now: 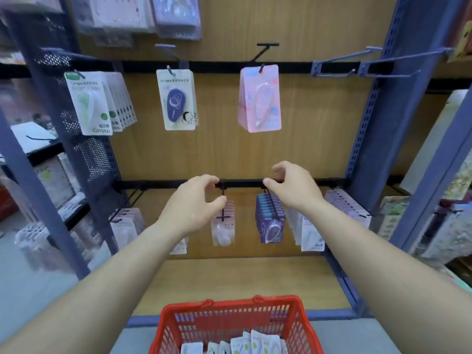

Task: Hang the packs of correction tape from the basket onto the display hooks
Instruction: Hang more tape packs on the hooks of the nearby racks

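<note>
Both the left hand (194,200) and the right hand (293,185) are loosely curled and empty at the far lower rail's display hooks (223,213), while the correction tape packs (255,341) lie nearer and lower in the red basket (229,304), about midway between the two.

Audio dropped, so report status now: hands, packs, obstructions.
Left hand and right hand at lower rail, no pack held. Packs in red basket. Purple packs crowded beneath right hand.
</note>
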Tool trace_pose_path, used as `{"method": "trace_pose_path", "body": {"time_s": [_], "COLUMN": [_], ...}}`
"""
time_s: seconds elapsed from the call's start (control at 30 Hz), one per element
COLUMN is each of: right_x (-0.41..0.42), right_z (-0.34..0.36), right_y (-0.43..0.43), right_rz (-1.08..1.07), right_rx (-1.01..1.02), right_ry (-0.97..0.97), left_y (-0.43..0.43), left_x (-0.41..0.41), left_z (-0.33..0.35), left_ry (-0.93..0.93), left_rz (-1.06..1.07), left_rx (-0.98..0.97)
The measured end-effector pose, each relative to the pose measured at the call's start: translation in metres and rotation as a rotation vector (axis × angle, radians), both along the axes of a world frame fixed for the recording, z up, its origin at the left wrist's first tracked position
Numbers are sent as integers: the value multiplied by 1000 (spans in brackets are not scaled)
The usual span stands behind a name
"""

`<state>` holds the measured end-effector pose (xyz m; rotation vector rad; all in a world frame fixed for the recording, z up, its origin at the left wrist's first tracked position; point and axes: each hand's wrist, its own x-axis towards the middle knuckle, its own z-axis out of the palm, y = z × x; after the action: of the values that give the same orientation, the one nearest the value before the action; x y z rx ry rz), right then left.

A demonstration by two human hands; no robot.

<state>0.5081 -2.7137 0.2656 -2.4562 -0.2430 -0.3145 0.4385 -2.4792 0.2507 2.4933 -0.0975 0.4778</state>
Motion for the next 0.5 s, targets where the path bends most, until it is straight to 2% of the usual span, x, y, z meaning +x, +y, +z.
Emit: {"method": "trace_pose_path", "body": {"time_s": [0.1,0.23,0.37,0.5], "right_x": [-24,-54,-77,-90], "right_z": [-57,-151,-244,-323], "right_y": [-11,-27,-45,-59], "right_rz": [67,157,142,79], "right_rx": [-152,-269,-259,-157], "right_ry": [124,347,564,705], "left_y": [-6,-16,-23,-27], "left_x": [-18,-49,-75,-88], "left_z": [-61,-158,-251,-326], "left_ry": [114,378,630,826], "left_rz": [-15,-23,-19,-42], "left_rx": [-4,9,-16,48]}}
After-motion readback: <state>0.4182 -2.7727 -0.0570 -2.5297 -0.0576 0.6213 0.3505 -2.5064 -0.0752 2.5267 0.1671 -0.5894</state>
